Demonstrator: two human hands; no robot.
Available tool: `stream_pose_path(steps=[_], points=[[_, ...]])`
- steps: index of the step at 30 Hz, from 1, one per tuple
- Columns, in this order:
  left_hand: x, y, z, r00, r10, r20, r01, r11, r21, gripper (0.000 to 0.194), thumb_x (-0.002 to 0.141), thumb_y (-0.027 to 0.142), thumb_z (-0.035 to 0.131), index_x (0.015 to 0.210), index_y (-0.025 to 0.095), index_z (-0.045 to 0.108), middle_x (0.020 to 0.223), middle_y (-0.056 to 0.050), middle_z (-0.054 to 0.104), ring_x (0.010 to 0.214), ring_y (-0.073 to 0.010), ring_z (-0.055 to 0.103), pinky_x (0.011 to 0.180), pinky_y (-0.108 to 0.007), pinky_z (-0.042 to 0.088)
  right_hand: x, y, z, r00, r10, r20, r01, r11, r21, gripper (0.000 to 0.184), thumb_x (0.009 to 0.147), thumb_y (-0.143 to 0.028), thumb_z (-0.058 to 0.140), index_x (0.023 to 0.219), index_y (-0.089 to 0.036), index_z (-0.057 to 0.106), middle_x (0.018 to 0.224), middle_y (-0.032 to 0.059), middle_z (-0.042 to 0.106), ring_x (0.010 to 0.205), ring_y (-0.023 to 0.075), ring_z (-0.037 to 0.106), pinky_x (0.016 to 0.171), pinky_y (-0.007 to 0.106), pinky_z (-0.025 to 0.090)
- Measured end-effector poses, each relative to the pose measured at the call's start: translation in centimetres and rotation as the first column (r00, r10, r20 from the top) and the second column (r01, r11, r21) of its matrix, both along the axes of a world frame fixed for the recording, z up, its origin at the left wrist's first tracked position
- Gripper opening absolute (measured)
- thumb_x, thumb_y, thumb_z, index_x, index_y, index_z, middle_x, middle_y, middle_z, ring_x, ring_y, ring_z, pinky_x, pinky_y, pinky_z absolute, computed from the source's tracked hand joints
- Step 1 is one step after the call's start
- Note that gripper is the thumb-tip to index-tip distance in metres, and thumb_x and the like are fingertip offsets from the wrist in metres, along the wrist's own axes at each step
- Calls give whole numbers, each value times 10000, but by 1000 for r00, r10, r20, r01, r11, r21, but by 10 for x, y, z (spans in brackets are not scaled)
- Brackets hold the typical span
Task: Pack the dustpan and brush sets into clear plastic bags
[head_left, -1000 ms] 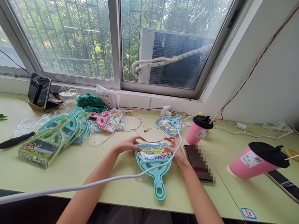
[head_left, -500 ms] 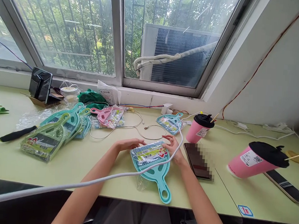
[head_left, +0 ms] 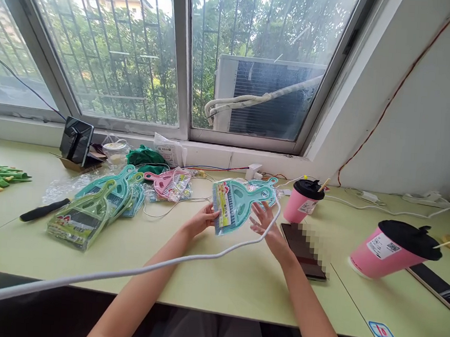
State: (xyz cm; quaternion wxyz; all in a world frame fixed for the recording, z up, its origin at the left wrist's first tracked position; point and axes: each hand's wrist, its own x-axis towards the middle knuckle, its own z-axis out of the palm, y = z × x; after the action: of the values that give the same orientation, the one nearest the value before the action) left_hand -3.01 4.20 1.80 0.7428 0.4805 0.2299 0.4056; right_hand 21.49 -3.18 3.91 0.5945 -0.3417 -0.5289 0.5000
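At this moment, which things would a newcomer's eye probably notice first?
Probably first the turquoise dustpan set near the middle, raised in the left hand, with the open right hand close to its handle. Next might come the nearer pink cup at the right, and the white cable running across the foreground.

Passable low over the table [head_left: 224, 284] between the forearms [head_left: 134, 301], though crossed above by a white cable [head_left: 133, 272], running from the left edge up past the right hand [head_left: 265, 225]. Open leftward from the left hand [head_left: 205, 221] as far as the bagged green dustpan [head_left: 78, 220]. Blocked directly ahead by the held turquoise dustpan [head_left: 240, 205], and behind it by a second dustpan [head_left: 272, 181]. Hemmed in at right by the dark phone [head_left: 305, 256], near the right forearm, and the smaller pink cup [head_left: 297, 207] beyond. Passable between that phone and the larger pink cup [head_left: 377, 248].
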Motion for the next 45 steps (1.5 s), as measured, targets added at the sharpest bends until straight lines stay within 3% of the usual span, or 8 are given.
stream_pose_path(steps=[7, 11, 15, 27, 33, 36, 41, 45], points=[[9, -4, -5, 993, 55, 103, -51, 998, -41, 465, 727, 275, 785, 1142, 188, 596, 1165, -105, 662, 920, -193, 674, 781, -285, 525, -33, 10, 37, 988, -40, -150, 42, 999, 6, 657, 745, -517, 665, 1355, -385, 460, 1464, 24, 460, 1308, 252, 481, 1031, 425, 459], [10, -2, -6, 981, -86, 174, 95, 994, -47, 537, 799, 517, 667, 1231, 204, 596, 1292, -125, 600, 1162, -257, 579, 928, -368, 478, -51, 25, 56, 984, -179, -8, 179, 982, 59, 603, 761, -561, 652, 1303, -337, 515, 1340, 46, 584, 1237, 236, 544, 1003, 403, 479], [12, -2, -5, 961, -175, 215, 182, 983, -10, 564, 840, 577, 573, 1297, 246, 573, 1395, -113, 524, 1322, -301, 435, 1021, -452, 401, -66, 28, 74, 966, -168, 196, 120, 965, 234, 440, 705, -498, 737, 1067, -255, 680, 1133, 70, 700, 1098, 248, 632, 993, 414, 480], [6, 2, -14, 984, 62, 165, -48, 995, -87, 400, 674, 218, 808, 1040, 155, 661, 1082, -115, 693, 1029, -270, 637, 902, -382, 499, -53, 47, 82, 988, -130, 81, 136, 988, -74, 447, 619, -504, 770, 960, -220, 725, 969, 65, 746, 893, 234, 682, 815, 372, 527], [2, 9, -9, 939, 300, 168, -274, 948, -161, 391, 634, 188, 821, 991, 168, 662, 1024, -69, 711, 1015, -227, 644, 920, -341, 505, -57, 46, 50, 997, 3, -76, -6, 999, -32, 710, 687, -706, 628, 1286, -340, 522, 1303, 51, 614, 1043, 242, 656, 890, 394, 520], [2, 12, -7, 916, 371, 155, -347, 924, -158, 394, 651, 152, 797, 1017, 181, 654, 1049, -45, 705, 1037, -202, 634, 940, -326, 494, -71, 44, 14, 995, 91, -34, -95, 988, -125, 792, 581, -695, 723, 1241, -295, 548, 1145, 48, 696, 981, 259, 666, 903, 439, 517], [9, 12, -9, 924, 372, 85, -360, 924, -129, 405, 648, 171, 812, 1024, 187, 663, 1082, -51, 697, 1030, -198, 629, 873, -298, 504, -84, 50, -24, 982, -115, 150, 134, 983, -129, 508, 491, -524, 837, 851, -200, 679, 886, 25, 733, 920, 276, 639, 930, 485, 509], [3, 26, -15, 813, 577, 79, -562, 813, -151, 448, 591, 277, 855, 986, 192, 662, 1031, -44, 706, 978, -179, 642, 807, -266, 501, -72, 57, -25, 987, -157, 36, 161, 965, -208, 506, 483, -435, 864, 876, -176, 677, 914, 53, 721, 853, 264, 654, 823, 493, 568]])
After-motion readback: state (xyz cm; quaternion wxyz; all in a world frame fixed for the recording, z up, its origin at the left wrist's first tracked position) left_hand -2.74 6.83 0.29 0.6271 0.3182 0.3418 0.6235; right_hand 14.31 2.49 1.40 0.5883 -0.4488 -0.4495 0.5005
